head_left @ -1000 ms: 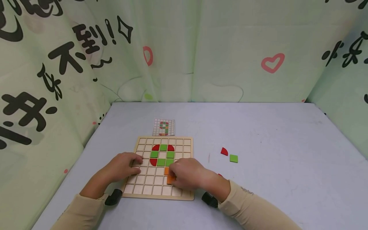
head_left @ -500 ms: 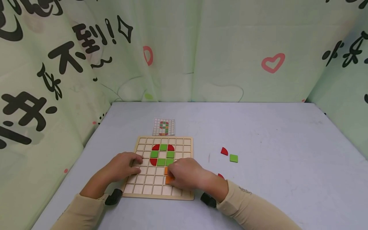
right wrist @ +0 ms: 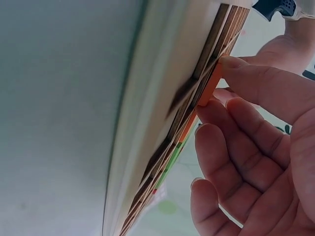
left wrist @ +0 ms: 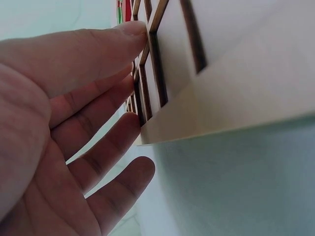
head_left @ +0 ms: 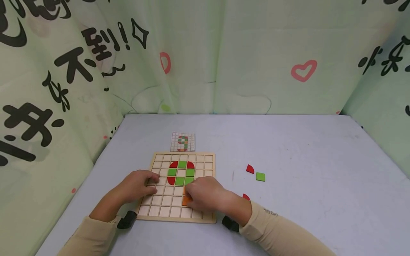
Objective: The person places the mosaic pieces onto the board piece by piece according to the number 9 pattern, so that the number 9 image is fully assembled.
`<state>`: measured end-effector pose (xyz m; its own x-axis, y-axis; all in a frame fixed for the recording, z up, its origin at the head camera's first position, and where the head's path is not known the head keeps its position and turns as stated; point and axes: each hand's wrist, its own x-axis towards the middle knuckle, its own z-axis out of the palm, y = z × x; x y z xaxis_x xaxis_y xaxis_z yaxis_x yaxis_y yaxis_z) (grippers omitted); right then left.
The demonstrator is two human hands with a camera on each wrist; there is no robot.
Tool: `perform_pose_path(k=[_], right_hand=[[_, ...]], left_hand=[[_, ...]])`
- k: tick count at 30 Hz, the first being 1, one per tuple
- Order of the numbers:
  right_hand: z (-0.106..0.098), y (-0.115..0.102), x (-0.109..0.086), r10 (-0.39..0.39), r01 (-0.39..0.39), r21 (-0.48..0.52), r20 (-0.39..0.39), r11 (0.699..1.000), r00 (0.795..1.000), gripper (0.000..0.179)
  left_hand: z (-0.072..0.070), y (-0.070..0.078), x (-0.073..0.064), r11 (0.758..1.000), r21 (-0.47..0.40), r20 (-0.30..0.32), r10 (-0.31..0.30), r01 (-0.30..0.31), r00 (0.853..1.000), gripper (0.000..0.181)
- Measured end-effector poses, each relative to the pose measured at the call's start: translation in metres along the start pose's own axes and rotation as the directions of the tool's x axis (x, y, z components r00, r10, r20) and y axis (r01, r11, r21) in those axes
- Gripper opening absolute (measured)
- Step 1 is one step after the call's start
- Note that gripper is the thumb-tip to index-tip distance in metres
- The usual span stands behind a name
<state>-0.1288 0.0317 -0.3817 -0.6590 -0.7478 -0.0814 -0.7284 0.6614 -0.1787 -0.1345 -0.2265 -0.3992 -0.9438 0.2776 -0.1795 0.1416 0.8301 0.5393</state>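
Observation:
In the head view a square wooden grid board lies on the table. Set into it are red quarter-round tiles and green square tiles, arranged in a ring. My right hand pinches an orange square tile between thumb and finger, low over the grid. Another orange tile sits just above it in the cells below the ring, partly hidden by the fingers. My left hand rests at the board's left edge, thumb and fingers loosely extended; the left wrist view shows its thumb tip against the grid.
Behind the board lies a small printed pattern card. To the right are a loose red quarter-round tile, a green square tile and another red tile, partly behind the right forearm. A printed curtain surrounds the table.
My right hand has shifted slightly left, bringing the pinched orange tile under the other orange one. More of the red tile beside the forearm shows. The left hand stays in place.

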Motion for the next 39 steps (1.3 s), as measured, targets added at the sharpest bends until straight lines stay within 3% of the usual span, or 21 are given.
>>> perform_pose_path(k=[15,29,39], right_hand=[[0.0014,-0.0041,-0.0002,-0.016,0.014,-0.043,-0.028,0.999,0.999,0.022],[0.0022,-0.0036,-0.0034,-0.023,0.023,0.022,-0.032,0.999,0.999,0.02],[0.0035,0.0006,-0.0066,-0.044,0.046,0.066,-0.029,0.997,0.999,0.005]], left_hand=[[-0.0008,0.0012,-0.0005,1.0,0.005,-0.002,0.01,-0.01,1.0,0.022],[-0.0014,-0.0026,-0.0003,0.998,0.01,-0.014,0.059,-0.059,0.998,0.021],[-0.001,-0.0014,-0.001,0.998,0.01,-0.012,0.059,-0.058,0.998,0.02]])
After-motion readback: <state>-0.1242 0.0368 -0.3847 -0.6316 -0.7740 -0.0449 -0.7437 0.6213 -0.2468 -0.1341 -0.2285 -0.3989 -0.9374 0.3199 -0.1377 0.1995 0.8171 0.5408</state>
